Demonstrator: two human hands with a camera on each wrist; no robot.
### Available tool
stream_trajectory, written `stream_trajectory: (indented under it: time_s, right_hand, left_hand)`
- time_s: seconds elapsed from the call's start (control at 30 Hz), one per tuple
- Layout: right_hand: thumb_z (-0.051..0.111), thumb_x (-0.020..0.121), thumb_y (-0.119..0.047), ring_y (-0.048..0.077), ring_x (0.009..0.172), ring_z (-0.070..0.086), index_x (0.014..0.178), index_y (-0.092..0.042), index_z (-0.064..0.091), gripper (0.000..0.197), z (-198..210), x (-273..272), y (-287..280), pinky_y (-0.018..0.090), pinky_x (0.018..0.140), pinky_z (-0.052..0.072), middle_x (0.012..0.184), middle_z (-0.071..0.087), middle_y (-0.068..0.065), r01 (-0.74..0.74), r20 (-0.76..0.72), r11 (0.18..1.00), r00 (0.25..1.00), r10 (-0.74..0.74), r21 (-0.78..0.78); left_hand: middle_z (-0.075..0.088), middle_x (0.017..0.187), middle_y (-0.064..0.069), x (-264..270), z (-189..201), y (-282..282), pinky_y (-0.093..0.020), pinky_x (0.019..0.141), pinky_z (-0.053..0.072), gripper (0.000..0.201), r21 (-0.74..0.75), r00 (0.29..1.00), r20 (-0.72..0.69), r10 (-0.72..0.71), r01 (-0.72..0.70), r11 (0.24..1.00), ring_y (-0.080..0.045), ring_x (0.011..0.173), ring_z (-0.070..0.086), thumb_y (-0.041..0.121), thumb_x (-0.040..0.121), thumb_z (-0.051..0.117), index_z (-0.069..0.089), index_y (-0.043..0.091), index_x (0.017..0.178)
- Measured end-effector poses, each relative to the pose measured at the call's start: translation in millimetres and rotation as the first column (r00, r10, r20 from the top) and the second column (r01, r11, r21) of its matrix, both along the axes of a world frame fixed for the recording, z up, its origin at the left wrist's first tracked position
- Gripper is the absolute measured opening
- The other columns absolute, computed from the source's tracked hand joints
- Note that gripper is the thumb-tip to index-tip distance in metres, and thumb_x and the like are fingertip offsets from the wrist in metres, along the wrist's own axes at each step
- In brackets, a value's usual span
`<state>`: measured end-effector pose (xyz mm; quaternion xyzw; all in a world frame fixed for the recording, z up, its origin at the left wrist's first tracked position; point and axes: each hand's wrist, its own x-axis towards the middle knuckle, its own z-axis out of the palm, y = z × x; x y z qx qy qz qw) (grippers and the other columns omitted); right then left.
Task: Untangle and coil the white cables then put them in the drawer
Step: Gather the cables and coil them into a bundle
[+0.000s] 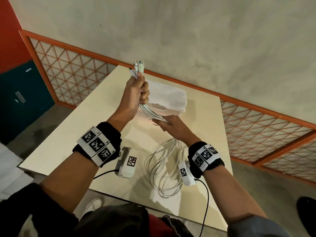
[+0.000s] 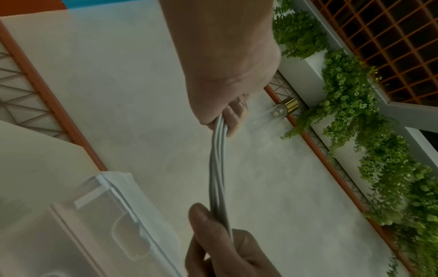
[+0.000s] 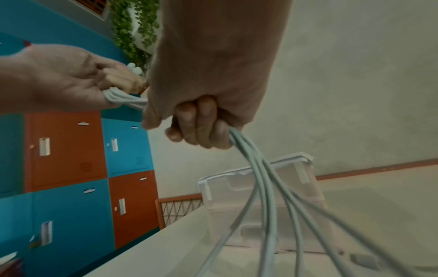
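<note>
My left hand (image 1: 140,90) is raised above the table and grips a bundle of several white cables (image 1: 150,112) in its fist, their plug ends (image 1: 139,66) sticking out above it. The bundle runs down and right into my right hand (image 1: 166,122), whose fingers (image 3: 196,125) curl round the strands. Below the right hand the cables (image 3: 265,196) fan out and hang in loose loops (image 1: 165,166) onto the table. In the left wrist view the cables (image 2: 219,168) stretch taut between both hands. A translucent white drawer box (image 1: 168,98) stands behind the hands.
The beige table (image 1: 85,125) stands against a grey wall with an orange-framed lattice rail (image 1: 71,65). Teal and orange lockers (image 3: 71,168) are at the left. Green hanging plants (image 2: 355,112) and a small bulb (image 2: 277,110) show past the left hand.
</note>
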<state>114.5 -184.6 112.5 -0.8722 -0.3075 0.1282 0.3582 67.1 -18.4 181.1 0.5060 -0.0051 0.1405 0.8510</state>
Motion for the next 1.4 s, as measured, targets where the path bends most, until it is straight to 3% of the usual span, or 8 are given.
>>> stream_trajectory:
  time_s: [0.2, 0.3, 0.47, 0.77, 0.93, 1.07, 1.17, 1.4]
  right_hand:
    - [0.050, 0.091, -0.053, 0.023, 0.066, 0.044, 0.090, 0.006, 0.054, 0.059, -8, -1, -5, 0.029, 0.064, 0.038, 0.074, 0.051, 0.022, -0.095, 0.090, 0.995, 0.992, 0.092, 0.026]
    - [0.046, 0.098, -0.037, 0.017, 0.067, 0.044, 0.091, 0.002, 0.052, 0.039, -13, 2, -14, 0.028, 0.065, 0.037, 0.071, 0.046, 0.009, -0.113, 0.124, 0.994, 0.986, 0.112, 0.007]
    - [0.039, 0.102, -0.028, 0.042, 0.066, 0.053, 0.112, -0.012, 0.045, 0.019, -27, -2, -21, 0.032, 0.061, 0.032, 0.063, 0.048, 0.003, 0.025, 0.358, 0.994, 0.933, 0.016, -0.109]
    - [0.069, 0.081, -0.047, 0.004, 0.086, 0.056, 0.119, -0.018, 0.048, 0.053, -19, -14, 2, 0.020, 0.079, 0.045, 0.094, 0.062, -0.006, -0.062, 0.231, 0.997, 0.972, 0.050, 0.047]
    - [0.052, 0.096, -0.028, 0.012, 0.079, 0.051, 0.110, -0.009, 0.056, 0.024, -25, -15, 14, 0.042, 0.073, 0.050, 0.092, 0.049, -0.010, -0.118, 0.385, 0.988, 0.920, 0.069, 0.104]
    - [0.047, 0.098, -0.025, 0.010, 0.094, 0.057, 0.130, -0.009, 0.054, 0.037, -26, -10, 11, 0.032, 0.087, 0.049, 0.111, 0.062, -0.004, -0.196, 0.215, 0.973, 0.962, 0.167, 0.120]
    - [0.047, 0.099, -0.023, 0.013, 0.108, 0.061, 0.121, -0.020, 0.062, 0.026, -16, -6, 7, 0.028, 0.098, 0.044, 0.115, 0.069, -0.002, -0.267, -0.058, 0.958, 0.960, 0.274, 0.106]
    - [0.054, 0.094, -0.039, 0.008, 0.077, 0.066, 0.075, -0.014, 0.070, 0.035, -36, -2, -16, 0.024, 0.082, 0.045, 0.070, 0.069, -0.007, -0.023, -0.128, 0.999, 0.991, 0.027, 0.031]
  left_hand:
    - [0.030, 0.041, 0.012, 3, 3, 10, -0.011, 0.036, 0.017, 0.042, -0.006, 0.991, 0.000, 0.134, -0.134, 0.991, 0.000, 0.033, 0.021, 0.029, 0.104, 0.023, 0.026, 0.017, 0.064]
    - [0.029, 0.041, 0.012, 4, 0, 17, -0.011, 0.036, 0.017, 0.040, -0.014, 0.979, -0.024, 0.204, -0.204, 0.979, 0.000, 0.033, 0.021, 0.030, 0.104, 0.024, 0.029, 0.018, 0.066]
    - [0.031, 0.041, 0.013, 5, -2, 10, -0.013, 0.036, 0.019, 0.041, 0.011, 0.968, -0.041, 0.248, -0.248, 0.969, -0.001, 0.034, 0.023, 0.029, 0.104, 0.025, 0.027, 0.017, 0.065]
    - [0.029, 0.045, 0.014, 4, 4, -10, -0.016, 0.037, 0.019, 0.036, 0.042, 0.953, -0.014, 0.302, -0.301, 0.953, -0.002, 0.040, 0.022, 0.029, 0.103, 0.029, 0.029, 0.020, 0.069]
    - [0.028, 0.044, 0.014, 2, 2, -16, -0.015, 0.037, 0.018, 0.038, 0.038, 0.964, -0.005, 0.267, -0.266, 0.963, -0.001, 0.038, 0.021, 0.028, 0.104, 0.028, 0.027, 0.019, 0.066]
    - [0.030, 0.043, 0.014, 1, -1, -17, -0.014, 0.035, 0.020, 0.038, 0.029, 0.977, -0.012, 0.211, -0.211, 0.977, 0.000, 0.036, 0.023, 0.028, 0.103, 0.028, 0.027, 0.018, 0.066]
    - [0.030, 0.043, 0.013, 0, 0, -19, -0.014, 0.035, 0.019, 0.039, 0.006, 0.985, 0.012, 0.172, -0.172, 0.985, 0.001, 0.036, 0.022, 0.027, 0.104, 0.027, 0.027, 0.018, 0.066]
    - [0.030, 0.044, 0.013, -1, 9, -17, -0.014, 0.035, 0.019, 0.041, -0.006, 0.980, 0.055, 0.192, -0.192, 0.981, 0.000, 0.036, 0.022, 0.028, 0.104, 0.026, 0.027, 0.018, 0.064]
